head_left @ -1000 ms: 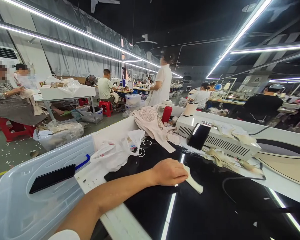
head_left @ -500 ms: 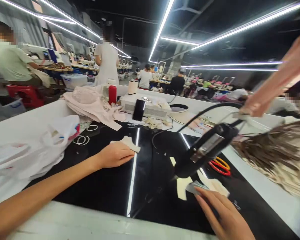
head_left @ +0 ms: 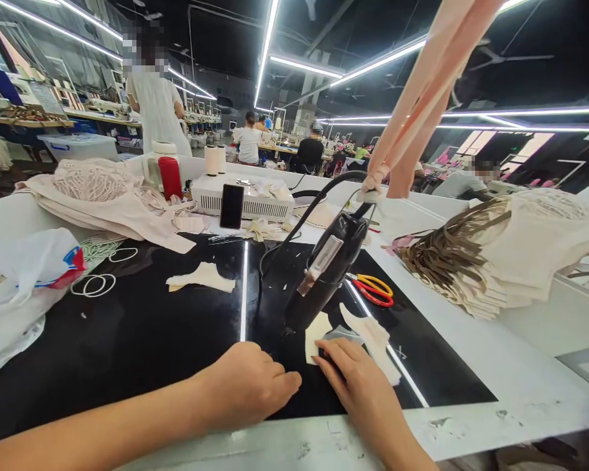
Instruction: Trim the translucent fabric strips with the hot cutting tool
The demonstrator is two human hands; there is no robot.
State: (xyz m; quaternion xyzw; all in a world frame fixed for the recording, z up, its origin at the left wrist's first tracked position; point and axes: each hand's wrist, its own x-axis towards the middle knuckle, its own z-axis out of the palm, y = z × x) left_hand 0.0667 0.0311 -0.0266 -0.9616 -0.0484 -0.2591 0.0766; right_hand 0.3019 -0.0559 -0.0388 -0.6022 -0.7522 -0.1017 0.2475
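My left hand [head_left: 255, 383] is curled closed above the near part of the black mat [head_left: 142, 353]; its fingertips are turned from view, and nothing sticks out. To its right, my right hand [head_left: 366, 389] has thumb and index finger apart, with fingertips at the edge of a cream fabric piece [head_left: 318, 333]. A grey curved piece [head_left: 346, 335] lies by its knuckles, partly covered. Another cream strip [head_left: 373, 333] is just beyond. A black cylindrical device [head_left: 326, 268] with a cable hangs tilted over these pieces. Farther left lies a loose cream fabric piece [head_left: 203, 278].
Yellow and red handled scissors [head_left: 373, 288] lie right of the device, which pink fabric [head_left: 422, 98] suspends. Stacked garments flank the mat, beige left [head_left: 103, 196] and cream right [head_left: 520, 255]. A phone [head_left: 232, 206] leans on a white box [head_left: 269, 208]. Co-workers are behind.
My left hand has left the cream fabric piece on the mat and come nearer, toward my right hand. My right hand has shifted toward the cream piece. The view has turned right.
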